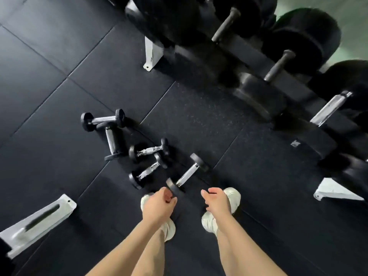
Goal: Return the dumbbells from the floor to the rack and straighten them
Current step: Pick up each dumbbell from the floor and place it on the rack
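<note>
Your left hand (159, 204) and right hand (217, 200) hang low over your shoes (233, 197), with the fingers loosely curled and holding nothing. The nearest dumbbell (187, 173) lies on the floor mat (199, 120) just beyond the left hand. The four other dumbbells (148, 151) lie to its left. Past them there is open mat up to the rack (152, 52), far right.

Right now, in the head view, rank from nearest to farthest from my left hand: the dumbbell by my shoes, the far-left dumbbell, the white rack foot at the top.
1. Dumbbell by the shoes, just ahead of the left hand.
2. Far-left dumbbell, up and left on the floor.
3. White rack foot at the top, farthest.
</note>
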Available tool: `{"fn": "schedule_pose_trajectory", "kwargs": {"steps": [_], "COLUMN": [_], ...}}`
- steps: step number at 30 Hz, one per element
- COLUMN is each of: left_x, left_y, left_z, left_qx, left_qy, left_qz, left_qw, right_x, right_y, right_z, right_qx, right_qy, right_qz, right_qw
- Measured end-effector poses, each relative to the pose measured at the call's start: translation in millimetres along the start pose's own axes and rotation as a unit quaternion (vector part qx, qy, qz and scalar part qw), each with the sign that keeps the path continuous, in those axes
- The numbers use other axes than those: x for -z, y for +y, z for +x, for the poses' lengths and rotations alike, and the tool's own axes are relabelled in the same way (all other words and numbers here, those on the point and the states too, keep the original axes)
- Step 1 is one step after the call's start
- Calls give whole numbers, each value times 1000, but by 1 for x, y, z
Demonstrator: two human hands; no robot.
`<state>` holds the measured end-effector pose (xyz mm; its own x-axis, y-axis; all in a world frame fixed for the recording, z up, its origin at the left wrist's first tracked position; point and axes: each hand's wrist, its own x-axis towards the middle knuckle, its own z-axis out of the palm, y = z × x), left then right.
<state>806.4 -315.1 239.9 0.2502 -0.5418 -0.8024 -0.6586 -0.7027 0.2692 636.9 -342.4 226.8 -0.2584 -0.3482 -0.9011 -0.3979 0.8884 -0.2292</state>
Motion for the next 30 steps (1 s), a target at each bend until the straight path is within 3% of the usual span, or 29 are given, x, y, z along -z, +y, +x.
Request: {"fn": "schedule_pose_trajectory", "kwargs": {"steps": [6, 17, 21, 30], "left_x": [-72, -198, -211, -175], "left_y": [-20, -44, -47, -28], "left_z": [133, 294, 311, 263], "left_qx": [-75, -53, -25, 7], "left_qy": [-14, -133, -189, -158], "left_qz": [66, 100, 73, 55], "left_qw": [995, 985, 979, 986], "right_x": [-57, -134, -140, -124], "right_y": [24, 62, 66, 40], "right_z": [126, 321, 338, 292], "right_qx": [-49, -111, -95, -86], "right_qy": [8, -51, -53, -54], "right_qz": [102, 231, 289, 318], "right_qw": [994, 965, 951, 943]}}
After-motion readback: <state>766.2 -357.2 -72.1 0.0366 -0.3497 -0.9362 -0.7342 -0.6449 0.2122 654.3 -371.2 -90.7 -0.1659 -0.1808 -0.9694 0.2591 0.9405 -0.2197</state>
